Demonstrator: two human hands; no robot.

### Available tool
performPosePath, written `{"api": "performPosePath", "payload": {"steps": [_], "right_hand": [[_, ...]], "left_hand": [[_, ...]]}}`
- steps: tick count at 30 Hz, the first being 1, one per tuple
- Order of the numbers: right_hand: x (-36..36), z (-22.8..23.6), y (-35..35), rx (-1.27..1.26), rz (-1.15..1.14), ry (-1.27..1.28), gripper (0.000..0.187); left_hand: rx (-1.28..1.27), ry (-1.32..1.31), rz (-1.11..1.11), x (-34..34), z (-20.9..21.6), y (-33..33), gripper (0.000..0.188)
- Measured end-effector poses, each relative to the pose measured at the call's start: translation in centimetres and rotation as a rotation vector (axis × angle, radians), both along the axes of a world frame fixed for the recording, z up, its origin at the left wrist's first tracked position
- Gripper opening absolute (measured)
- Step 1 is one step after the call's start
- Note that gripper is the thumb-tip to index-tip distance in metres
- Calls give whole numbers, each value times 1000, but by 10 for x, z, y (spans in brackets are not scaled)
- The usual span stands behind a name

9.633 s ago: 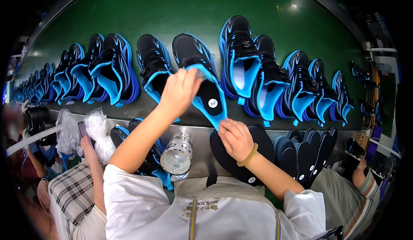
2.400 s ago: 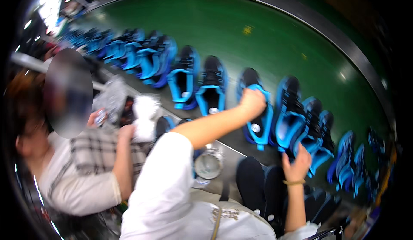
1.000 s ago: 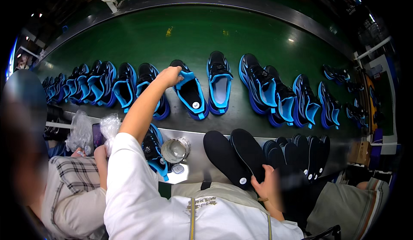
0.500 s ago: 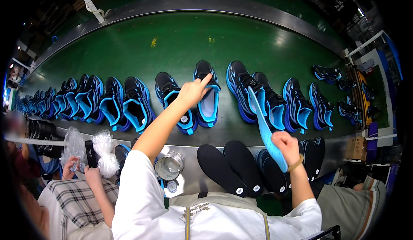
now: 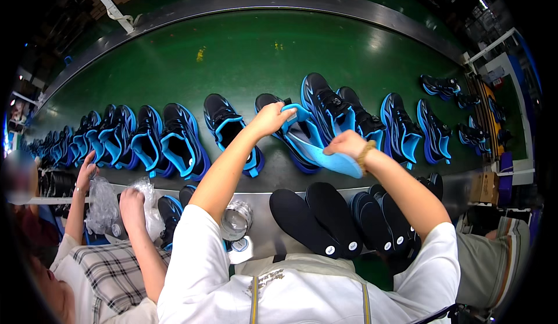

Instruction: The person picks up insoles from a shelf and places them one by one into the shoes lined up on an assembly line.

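My left hand [image 5: 272, 119] grips the tongue of a black and blue sneaker [image 5: 267, 101], which lies tilted with its opening toward me. My right hand [image 5: 347, 145] pinches the heel end of a light blue insole [image 5: 340, 162]. The insole's front end is at the sneaker's opening, and how far in it reaches is hidden. Another sneaker [image 5: 217, 104] stands left of my left hand. Close on the right stands a further sneaker [image 5: 317, 91], beyond my right hand.
More sneakers [image 5: 180, 126] line the green belt [image 5: 232, 51] on both sides. Black insoles [image 5: 299, 219] lie on the metal ledge [image 5: 261, 222] before me, beside a clear round jar [image 5: 236, 219]. On the left, a co-worker's hands [image 5: 132, 202] are near clear plastic bags [image 5: 103, 202].
My right hand has brought the blue insole left and up to the sneaker. The sneaker under my left hand has turned and tilted, its heel swinging right.
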State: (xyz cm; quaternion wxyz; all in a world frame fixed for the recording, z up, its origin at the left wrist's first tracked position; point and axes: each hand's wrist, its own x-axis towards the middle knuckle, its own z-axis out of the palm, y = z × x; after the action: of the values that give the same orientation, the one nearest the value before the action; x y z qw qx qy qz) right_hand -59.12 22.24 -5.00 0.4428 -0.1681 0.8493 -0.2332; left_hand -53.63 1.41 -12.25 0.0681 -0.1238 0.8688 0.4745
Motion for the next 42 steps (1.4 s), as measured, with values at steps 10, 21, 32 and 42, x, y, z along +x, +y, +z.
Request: {"api": "performPosePath", "payload": {"steps": [10,21,32,42], "right_hand": [[44,-68,-21,75,561,802,14],[25,-51,-33,339,814,481,20],[19,-110,-46,270,752,647,23],[20,-97,-51,592,1230,525,39]], "left_hand": [[308,-12,-46,8,-14,5,39],[638,48,289,3,-35,30,43],[346,56,209,2,-30,24,40],[328,97,169,5,-18,22,38]]}}
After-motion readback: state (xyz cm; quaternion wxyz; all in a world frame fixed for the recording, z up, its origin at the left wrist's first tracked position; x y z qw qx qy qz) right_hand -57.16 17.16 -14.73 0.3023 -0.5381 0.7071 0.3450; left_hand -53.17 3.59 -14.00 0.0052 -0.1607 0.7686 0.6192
